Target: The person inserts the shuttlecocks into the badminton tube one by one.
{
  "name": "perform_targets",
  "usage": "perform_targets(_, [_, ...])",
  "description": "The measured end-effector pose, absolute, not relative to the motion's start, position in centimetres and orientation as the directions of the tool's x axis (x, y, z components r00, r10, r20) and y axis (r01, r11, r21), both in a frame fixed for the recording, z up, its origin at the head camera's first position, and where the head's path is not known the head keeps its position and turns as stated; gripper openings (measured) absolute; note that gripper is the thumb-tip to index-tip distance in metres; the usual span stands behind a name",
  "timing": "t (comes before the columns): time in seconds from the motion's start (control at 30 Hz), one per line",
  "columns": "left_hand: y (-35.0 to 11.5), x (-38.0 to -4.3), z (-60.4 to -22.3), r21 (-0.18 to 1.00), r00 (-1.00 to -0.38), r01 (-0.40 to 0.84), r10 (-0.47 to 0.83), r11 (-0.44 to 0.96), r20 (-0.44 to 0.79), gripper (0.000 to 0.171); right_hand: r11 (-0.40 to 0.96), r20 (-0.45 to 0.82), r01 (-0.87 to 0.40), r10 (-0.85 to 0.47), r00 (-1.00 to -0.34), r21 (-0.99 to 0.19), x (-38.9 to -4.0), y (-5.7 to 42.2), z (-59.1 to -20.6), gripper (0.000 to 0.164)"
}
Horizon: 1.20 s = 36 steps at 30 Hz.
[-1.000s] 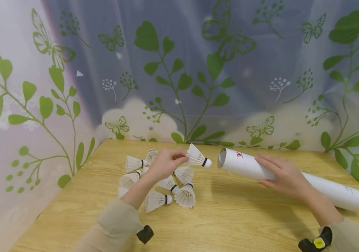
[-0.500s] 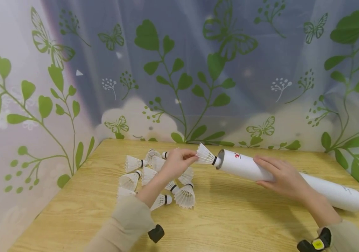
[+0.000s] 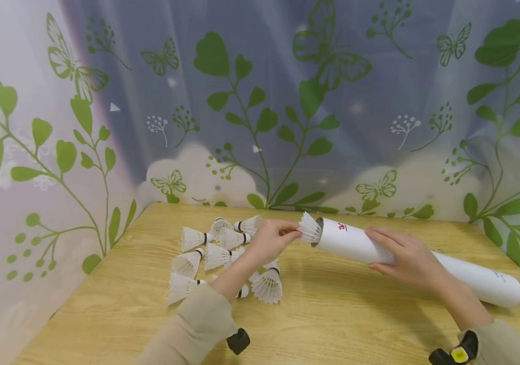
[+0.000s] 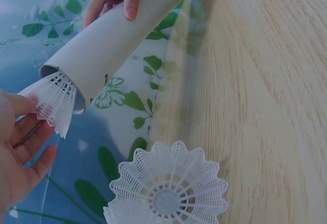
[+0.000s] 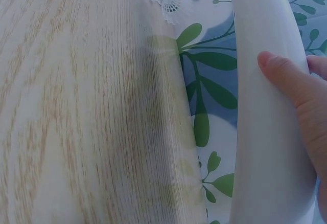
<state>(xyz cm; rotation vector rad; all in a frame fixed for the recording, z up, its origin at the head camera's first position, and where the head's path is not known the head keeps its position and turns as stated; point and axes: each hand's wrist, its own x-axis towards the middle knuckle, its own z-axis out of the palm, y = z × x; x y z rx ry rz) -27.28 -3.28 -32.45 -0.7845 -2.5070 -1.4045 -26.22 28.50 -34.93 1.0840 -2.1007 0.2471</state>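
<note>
- One shuttle [image 3: 311, 228], right of centre in the head view, sits part way into the mouth of the tube [image 3: 348, 240]; its cork end is hidden inside, and much of the skirt shows outside.
- The left hand [image 3: 272, 239], near the centre, holds the skirt's wide rim in a narrow pinch of thumb and fingers; the left wrist view shows the other fingers loosely bent.
- The right hand [image 3: 408, 255], in the right half, curls over the tube, thumb on the near side, spread about as wide as the tube's girth.
- The key relation: the tube's long axis slants from the mouth, right of centre, down to the lower right, and the shuttle's axis looks nearly in line with it. The shuttle lies between the hands; the left is much nearer, just beside the mouth, the right well back along the tube.
- The mouth end appears raised off the worktop [image 3: 333, 329], with shadow beneath.
- Loose shuttles [image 3: 216, 257] lie clustered left of centre, some partly hidden by the left arm.
</note>
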Motion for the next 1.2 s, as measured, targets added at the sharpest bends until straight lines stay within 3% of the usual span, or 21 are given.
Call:
perform_targets(0.43, [-1.3, -27.4, -32.9, 0.732, -0.858, 0.505, 0.360, 0.458, 0.367, 0.018, 0.626, 0.690, -0.764, -0.621, -0.371, 0.153, -26.1, 28.5, -34.8, 0.067])
perform_targets(0.57, [-0.8, -27.3, -33.2, 0.762, -0.858, 0.497, 0.367, 0.415, 0.359, 0.018, 0.625, 0.690, -0.764, -0.625, -0.366, 0.160, -26.2, 28.5, -34.8, 0.067])
perform_targets(1.0, [-0.2, -27.6, -33.5, 0.845, -0.898, 0.372, 0.381, 0.385, 0.221, 0.018, 0.618, 0.677, -0.770, -0.636, -0.371, 0.158, -26.5, 28.5, -35.3, 0.067])
perform_targets(1.2, [-0.3, -27.8, -33.6, 0.819, -0.884, 0.405, 0.402, 0.405, 0.238, 0.016, 0.619, 0.670, -0.771, -0.638, -0.380, 0.152, -26.5, 28.4, -35.2, 0.067])
